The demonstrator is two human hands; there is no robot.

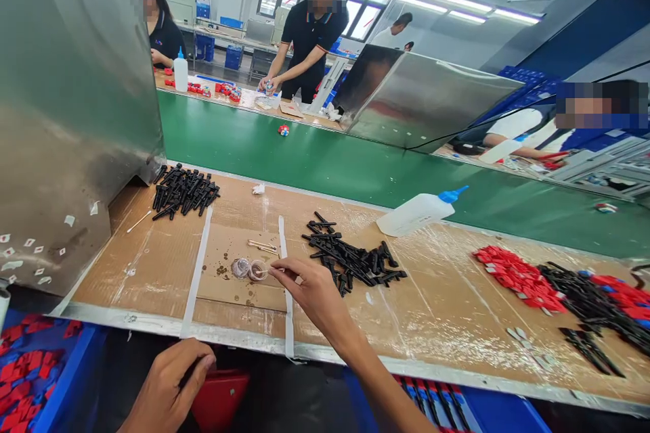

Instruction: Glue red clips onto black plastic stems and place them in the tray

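Observation:
My right hand [309, 287] pinches a thin cotton swab [267, 271] between thumb and fingertips. The swab's far end reaches into a small round open cup [257, 270] on a cardboard sheet [238, 295]; its tip is hidden. Touching the cup on the left is another small round clear piece, perhaps its lid [240, 268]. A few swabs [263, 245] lie just behind, and brown spots mark the cardboard. In front of the table's near edge, my left hand [172, 382] is curled, thumb close to the fingertips, with nothing visible in it.
Black plastic parts lie in one pile [185, 191] at left and another [350, 254] beside my right hand. A white bottle [416, 213] with blue nozzle rests near the green conveyor belt [315, 155]. Red parts [518, 277] are at right. A metal panel [76, 115] stands left; co-workers sit opposite.

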